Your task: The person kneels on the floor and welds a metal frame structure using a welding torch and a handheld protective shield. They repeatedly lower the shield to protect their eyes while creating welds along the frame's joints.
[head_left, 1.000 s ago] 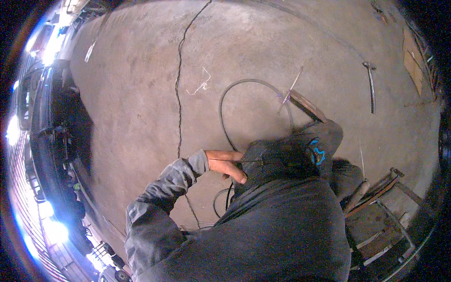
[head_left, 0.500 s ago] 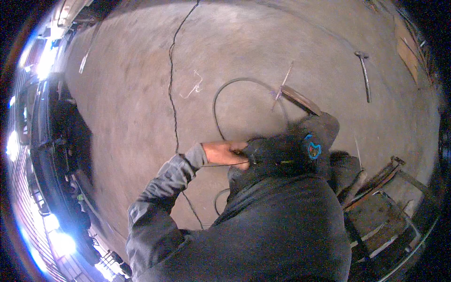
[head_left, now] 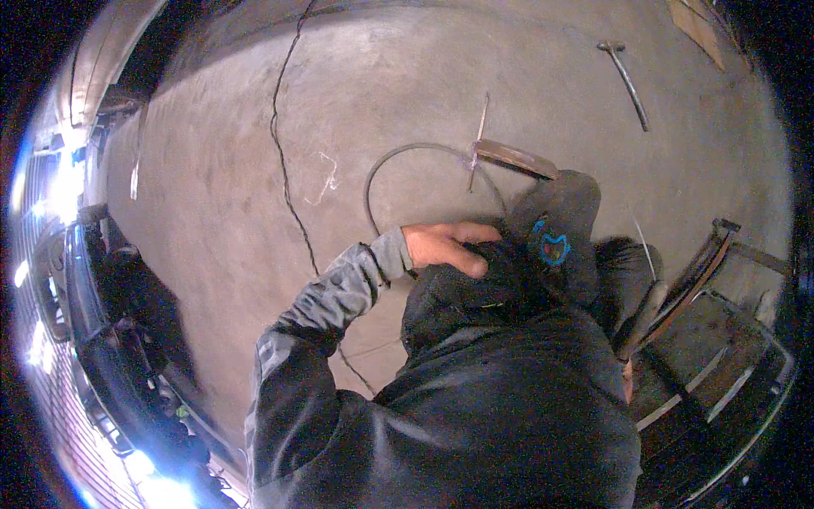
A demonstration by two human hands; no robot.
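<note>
My left hand [head_left: 449, 246] lies on the dark cloth over my lap, its fingers stretched out and its thumb apart, with nothing visible in it. Low on the right, only a sliver of my right hand [head_left: 627, 382] shows past my body. It is at the lower end of a grey handle [head_left: 642, 321] that looks like a welding electrode holder, with a thin rod [head_left: 645, 248] sticking up from it. Most of the right fingers are hidden. Ahead of my knee, a brown metal bar [head_left: 517, 159] lies on the floor against a thin upright-looking rod [head_left: 481, 127].
A grey cable [head_left: 370, 191] loops over the concrete floor. Left of it runs a dark twisted cord [head_left: 287, 182]. A hammer [head_left: 626, 85] lies far right. A metal frame [head_left: 721, 242] stands close on my right; dark machinery [head_left: 110, 314] lines the left.
My left hand has moved right and forward, and its fingers have spread out on the cloth. A thin dark strand that was at its fingertips no longer shows there. The view has shifted slightly.
</note>
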